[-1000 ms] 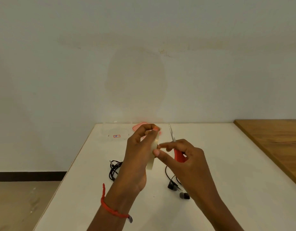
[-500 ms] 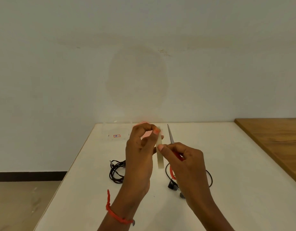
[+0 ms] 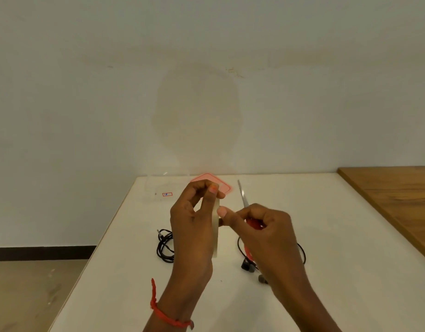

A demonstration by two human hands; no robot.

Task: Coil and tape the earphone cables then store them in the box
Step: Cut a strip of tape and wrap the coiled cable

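Black earphone cables lie on the white table (image 3: 338, 236) in front of us, 2 of them, both loose and untaped. The left cable (image 3: 164, 245) sits in a rough bundle just to the left of our left wrist, its plug end pointing away from us. The right cable (image 3: 303, 256) is mostly hidden behind our right hand; we see an arc of it on either side, and its earbuds (image 3: 246, 265) rest on the table near our right wrist.

Above the cables we hold a roll of pale tape (image 3: 215, 232) edge-on to the camera. Our left hand (image 3: 194, 226) grips the tape roll, fingers curled over its top and the palm behind it. Our right hand (image 3: 261, 228) is closed round a pair of scissors (image 3: 243, 196): the red handles show between the curled fingers and the metal blades point up and away from us. The thumb and forefinger of that same hand are pressed against the edge of the roll. Whether a free end of tape is lifted, we cannot tell.

Farther back, near the wall (image 3: 206, 92), stands a clear box (image 3: 158, 191) bearing a small red-bordered label, with a red lid (image 3: 224, 186) beside it, partly hidden by our left fingers. A red thread bracelet (image 3: 163, 316) circles our left wrist. A wooden tabletop (image 3: 398, 197) adjoins the white table on the right.
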